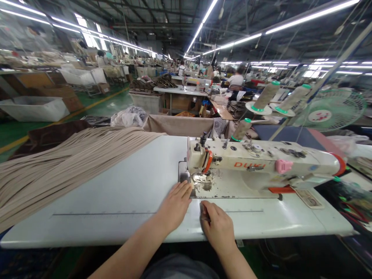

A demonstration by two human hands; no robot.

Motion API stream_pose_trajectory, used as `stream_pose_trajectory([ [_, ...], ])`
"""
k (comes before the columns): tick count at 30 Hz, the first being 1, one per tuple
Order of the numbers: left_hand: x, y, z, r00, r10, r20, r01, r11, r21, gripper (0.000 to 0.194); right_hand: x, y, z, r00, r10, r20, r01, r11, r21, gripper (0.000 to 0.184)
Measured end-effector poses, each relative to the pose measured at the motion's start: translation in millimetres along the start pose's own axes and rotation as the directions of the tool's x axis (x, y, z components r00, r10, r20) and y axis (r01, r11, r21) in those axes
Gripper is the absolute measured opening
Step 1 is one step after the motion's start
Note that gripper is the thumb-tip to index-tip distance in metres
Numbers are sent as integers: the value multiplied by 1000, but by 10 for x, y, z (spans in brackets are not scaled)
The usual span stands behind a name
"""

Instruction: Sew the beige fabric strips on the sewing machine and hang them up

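My left hand (177,201) lies on the machine bed just in front of the sewing machine's needle area, its fingers stretched out close together. The fingertips reach a small dark grey piece (185,177) beside the presser foot (200,178); whether they touch it I cannot tell. To the right, near the table's front edge, my right hand (218,226) is closed with its fingers curled round a narrow dark piece (202,217), whose kind I cannot make out. The white sewing machine (255,159) has orange lettering and stands directly beyond both hands.
Long beige fabric strips (72,155) spread over the left of the white table (116,193). Thread cones (266,97) stand behind the machine. A green fan (328,110) is at the right. A beige-draped bin (178,124) sits beyond the table; other people work farther back.
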State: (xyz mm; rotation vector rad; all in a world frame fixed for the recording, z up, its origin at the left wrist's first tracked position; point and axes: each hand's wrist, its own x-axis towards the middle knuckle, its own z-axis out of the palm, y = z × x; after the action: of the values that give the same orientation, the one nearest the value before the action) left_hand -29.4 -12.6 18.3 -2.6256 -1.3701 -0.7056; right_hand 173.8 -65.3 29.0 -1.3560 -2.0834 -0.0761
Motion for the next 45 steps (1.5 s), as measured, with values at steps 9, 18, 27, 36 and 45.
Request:
stream_pose_trajectory([
  [9,176,-90,-49,985,-85,147,86,996,1,45,-4,-7,35,1000,-12,-20,11,999,-45,25],
  [18,274,-107,-118,957,-152,249,171,984,-57,45,-4,-5,34,1000,-10,4,10,998,-56,24],
  [27,481,-402,-89,966,-129,225,202,918,-342,32,13,-26,16,1000,-16,1,16,999,-52,24],
  [36,1052,-863,218,983,-32,183,106,907,-408,28,4,-20,31,1000,11,6,-11,998,-63,23],
  [45,1060,-903,201,994,19,111,23,930,-366,31,1,-47,37,999,30,-17,-31,998,-48,24],
])
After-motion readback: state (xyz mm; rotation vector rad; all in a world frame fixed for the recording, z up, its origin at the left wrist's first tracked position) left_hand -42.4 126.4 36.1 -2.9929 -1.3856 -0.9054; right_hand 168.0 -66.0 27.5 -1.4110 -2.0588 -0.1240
